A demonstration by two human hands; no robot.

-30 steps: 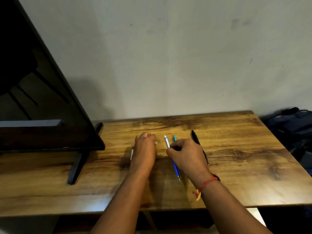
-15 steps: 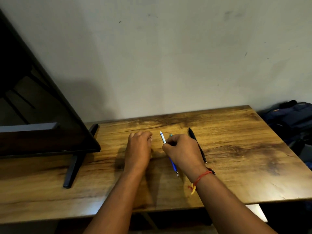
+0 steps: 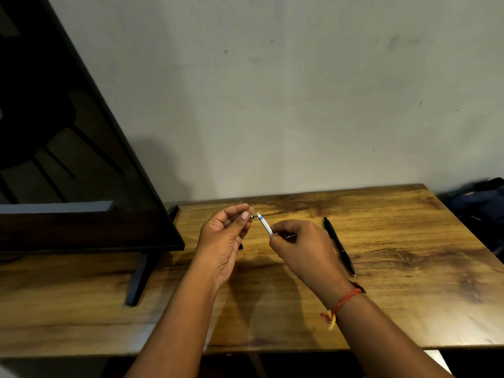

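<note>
- Behind everything, I see a plain grey wall (image 3: 300, 105), scuffed in a few spots.
- Far left: a big dark screen (image 3: 54, 159) stands on the table at an angle, its black foot (image 3: 136, 279) running toward me.
- Wooden table (image 3: 409, 282) fills the lower half, with dark grain patches at the back and right.
- Dark blue bag (image 3: 482, 203) sits beyond the table's right edge, low against the wall.
- Both forearms come in from the bottom, with the hands raised over mid-table, close together.
- Left hand (image 3: 223, 241): palm faces right, fingers curled, thumb and forefinger pinching a tiny dark bit (image 3: 251, 217). It's too small for me to identify.
- Right hand (image 3: 302, 249): back of the hand toward me, fingers wrapped around the blue-and-white pen (image 3: 264, 223). Red thread (image 3: 345, 300) on that wrist.
- Black pen (image 3: 339, 245) lies flat on the table just right of the right hand, running front to back, untouched.
- Blue-and-white pen is off the table and tilted, its free end pointing up-left at the left fingertips. Its lower part is hidden in the right hand.
- Tiny dark bit sits right at the pen's free end; I can't tell whether they touch.
- Small dark object (image 3: 240, 246) lies on the table, mostly hidden behind the left hand.
</note>
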